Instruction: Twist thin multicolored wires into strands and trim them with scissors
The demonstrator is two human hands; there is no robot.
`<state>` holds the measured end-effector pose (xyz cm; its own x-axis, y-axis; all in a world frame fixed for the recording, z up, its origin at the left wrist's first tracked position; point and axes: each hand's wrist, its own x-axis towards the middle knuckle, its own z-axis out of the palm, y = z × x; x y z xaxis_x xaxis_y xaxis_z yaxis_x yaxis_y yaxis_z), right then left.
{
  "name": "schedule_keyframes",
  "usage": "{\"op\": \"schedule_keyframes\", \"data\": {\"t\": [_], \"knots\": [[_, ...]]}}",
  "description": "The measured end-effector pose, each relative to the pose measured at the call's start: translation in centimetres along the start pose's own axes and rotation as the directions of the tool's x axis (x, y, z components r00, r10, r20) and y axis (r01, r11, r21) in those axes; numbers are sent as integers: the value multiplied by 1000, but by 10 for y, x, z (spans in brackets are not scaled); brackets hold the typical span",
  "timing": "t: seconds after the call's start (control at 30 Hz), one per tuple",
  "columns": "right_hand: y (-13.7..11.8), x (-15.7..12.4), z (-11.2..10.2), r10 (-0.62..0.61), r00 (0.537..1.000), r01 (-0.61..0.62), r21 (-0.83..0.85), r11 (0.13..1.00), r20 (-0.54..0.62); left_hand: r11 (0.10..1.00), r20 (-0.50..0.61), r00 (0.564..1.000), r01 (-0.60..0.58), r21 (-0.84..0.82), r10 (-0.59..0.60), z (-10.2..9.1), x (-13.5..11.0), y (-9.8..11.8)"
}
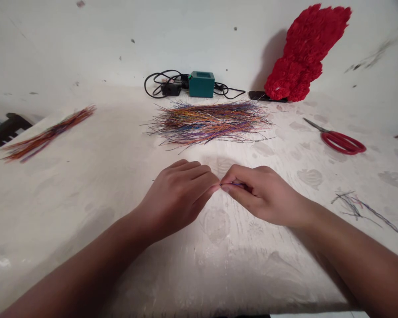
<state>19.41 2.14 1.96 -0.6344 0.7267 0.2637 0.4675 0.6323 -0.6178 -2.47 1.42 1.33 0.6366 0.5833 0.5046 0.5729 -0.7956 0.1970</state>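
Hands, two: left hand [181,194], fingers folded, thumb and forefinger pinched at the strand's end; right hand [267,194], curled, thumb and forefinger closed on the same strand. Thin purple strand [235,183], one visible, between the hands above the table [219,269]. Large pile of coloured strands [207,121], one, beyond the hands; smaller bundle [53,134], one, far left. Loose clippings [356,205], several, uncountable, right. Red-handled scissors [343,142], one pair. Teal box [201,85], one. Red ruffled object [301,57], one.
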Motion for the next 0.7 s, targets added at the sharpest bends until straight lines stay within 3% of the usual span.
{"op": "schedule_keyframes", "data": {"t": [0.37,0.53,0.7], "knots": [[1,1,3,63,997,-61,48,997,-37,1000,14,1000,9,11,-9,-1,2,-1],[3,0,4,27,999,-26,23,999,-23,1000,21,1000,16,-12,-16,0,1,-1],[6,1,0,16,1000,-16,23,1000,-8,995,73,992,103,-13,-102,4,0,-2]]}}
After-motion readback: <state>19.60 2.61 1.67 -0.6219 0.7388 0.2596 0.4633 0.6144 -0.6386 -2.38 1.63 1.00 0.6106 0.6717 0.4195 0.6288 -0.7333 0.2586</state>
